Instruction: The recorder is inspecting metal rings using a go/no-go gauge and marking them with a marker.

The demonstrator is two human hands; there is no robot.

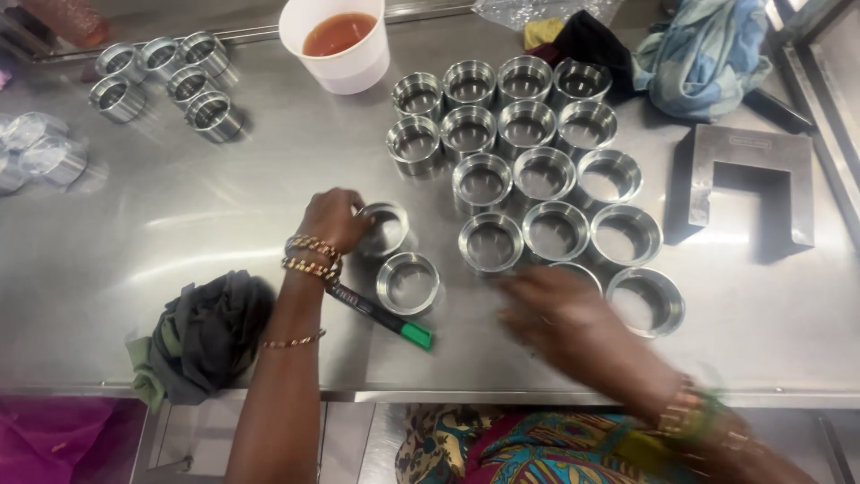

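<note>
Marker: a black marker pen (381, 315) with a green cap lies slanted near the front edge of the steel table (179, 215), its black end under the left wrist; it bears a printed label, too small to read.
Cup: a white cup (345, 49) at the back edge holds reddish-brown liquid.
Main rings: shiny, hollow metal rings (528, 175) stand open side up in close rows across the middle of the table, touching or nearly so; nothing lies inside them.
Far rings: a smaller cluster of metal rings (166, 81) sits at the back left corner.
Block: a grey U-shaped metal block (748, 184) lies towards the right edge.
Cloths: a dark grey rag (210, 332) sits on the front left edge; a blue cloth (708, 54) is bunched at the back right corner.
Left hand: the left hand (333, 218) has its fingers curled over the rim of a single ring (387, 229) set apart, left of the rows.
Loose ring: another ring (408, 283) stands just in front of that one, beside the marker.
Right hand: the right hand (560, 309) is blurred, lying flat over the front row of rings; I cannot tell whether it grasps anything.
</note>
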